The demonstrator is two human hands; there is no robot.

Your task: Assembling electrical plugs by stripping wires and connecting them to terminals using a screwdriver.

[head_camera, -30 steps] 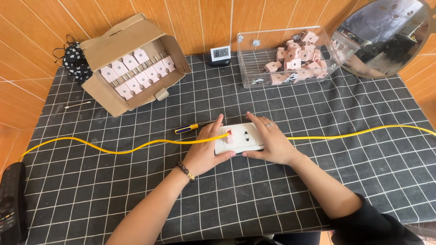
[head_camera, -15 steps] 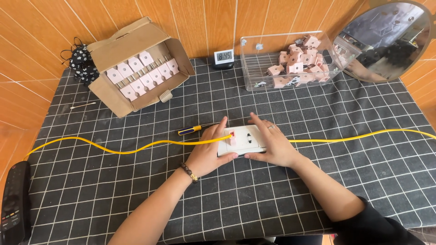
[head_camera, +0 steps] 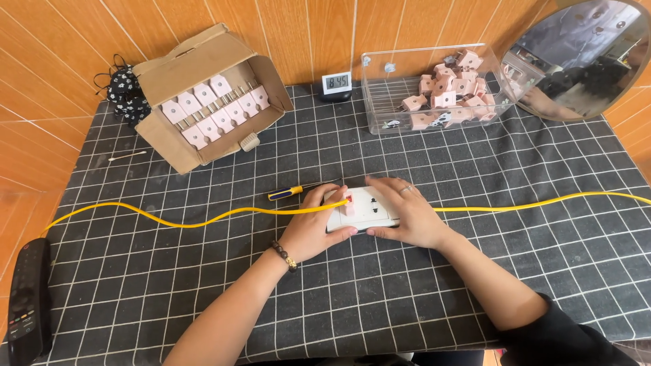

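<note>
2 hands meet at the middle of the bench (head_camera: pixel 203 285), and we take the scene from its left edge. There a black remote control (head_camera: pixel 28 298) lies at the near corner, with a thin white stick (head_camera: pixel 127 156) farther back and a black spotted cloth (head_camera: pixel 125 95) against the wooden wall. Beside the cloth, an open cardboard box (head_camera: pixel 203 95) holds rows of pale pink plugs (head_camera: pixel 213 108). A yellow cable (head_camera: pixel 169 220) runs from the left edge across the checked black cover to the centre and on to the right edge. A screwdriver (head_camera: pixel 291 192) with a yellow and blue handle lies just behind it, near our left hand (head_camera: pixel 313 227). That hand cups the left end of a white socket block (head_camera: pixel 363 210), its grip closed on the block, thumb underneath and fingers over the top by a small pink plug (head_camera: pixel 347 205) on it. Our right hand (head_camera: pixel 405 211) lies over the block's right end, fingers curled around it and pressing it to the bench. Behind stand a small digital clock (head_camera: pixel 336 83) and a clear plastic bin (head_camera: pixel 434 88) of pink plugs. A round mirror (head_camera: pixel 583 57) leans at the far right.
</note>
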